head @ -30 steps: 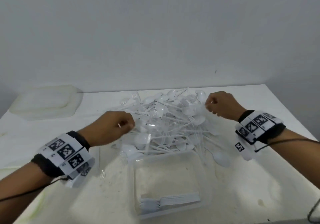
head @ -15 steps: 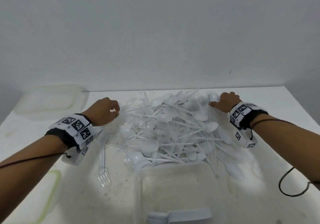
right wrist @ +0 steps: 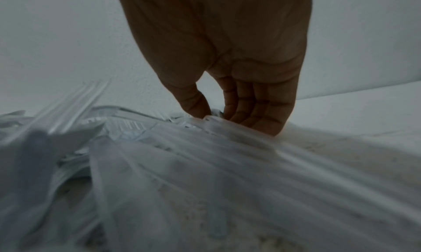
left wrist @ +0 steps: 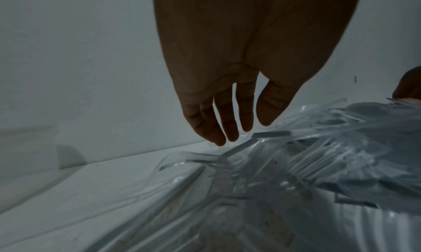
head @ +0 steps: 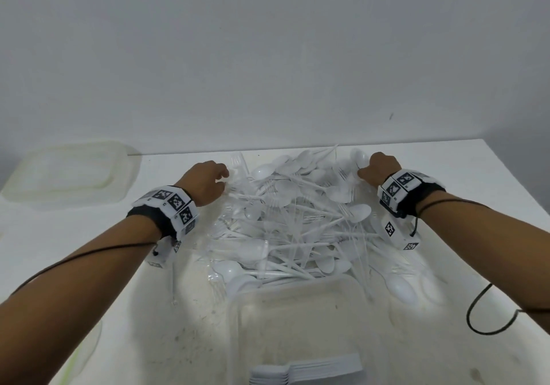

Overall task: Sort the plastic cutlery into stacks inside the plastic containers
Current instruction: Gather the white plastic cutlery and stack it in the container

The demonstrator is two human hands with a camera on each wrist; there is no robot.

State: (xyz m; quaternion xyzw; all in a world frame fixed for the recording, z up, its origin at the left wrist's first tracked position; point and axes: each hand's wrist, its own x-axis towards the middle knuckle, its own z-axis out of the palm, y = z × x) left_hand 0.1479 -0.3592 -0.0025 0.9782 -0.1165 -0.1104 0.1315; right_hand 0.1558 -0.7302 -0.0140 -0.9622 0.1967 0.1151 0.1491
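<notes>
A big heap of white plastic forks and spoons (head: pixel 297 220) lies mid-table. Just in front of it stands a clear plastic container (head: pixel 235 310) holding one neat stack of forks (head: pixel 306 371) at its near end. My left hand (head: pixel 208 182) is at the heap's far left edge; in the left wrist view its fingers (left wrist: pixel 230 130) hang straight and loose over the cutlery (left wrist: pixel 318 157), holding nothing. My right hand (head: pixel 379 168) is at the heap's far right edge. There its thumb and fingers (right wrist: pixel 246 112) point down and press into the cutlery (right wrist: pixel 159 157).
A clear lid (head: pixel 68 173) lies at the back left by the wall. Another lid edge (head: pixel 86 346) shows at the near left. A loose fork (head: pixel 174 280) and a spoon (head: pixel 400 288) lie beside the heap. A black cable (head: pixel 476 319) loops off my right arm.
Both hands have moved away from me, from the heap's near middle to its far corners. The left hand's fingers have uncurled. The head camera has shifted closer to the table.
</notes>
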